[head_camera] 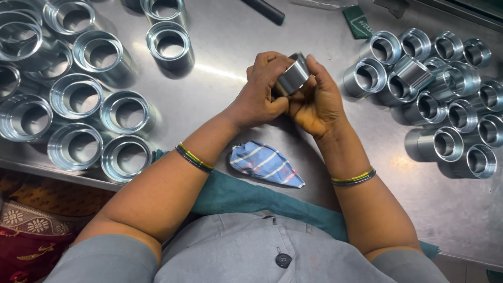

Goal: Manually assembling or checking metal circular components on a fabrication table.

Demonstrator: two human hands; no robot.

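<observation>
Both hands meet over the middle of the steel worktop (236,57). The left hand (260,94) and right hand (317,102) curl narrowly around one metal ring (293,76), fingertips (313,64) pressed on its rim, so it sits tilted between them. A folded blue striped cloth (266,163) lies near the front edge. Large rings (78,99) crowd the left side, smaller rings (435,89) the right. A green label (358,22) lies by the back edge.

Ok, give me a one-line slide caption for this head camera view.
Left hand and right hand grip one metal ring above a steel table crowded with more rings.
</observation>
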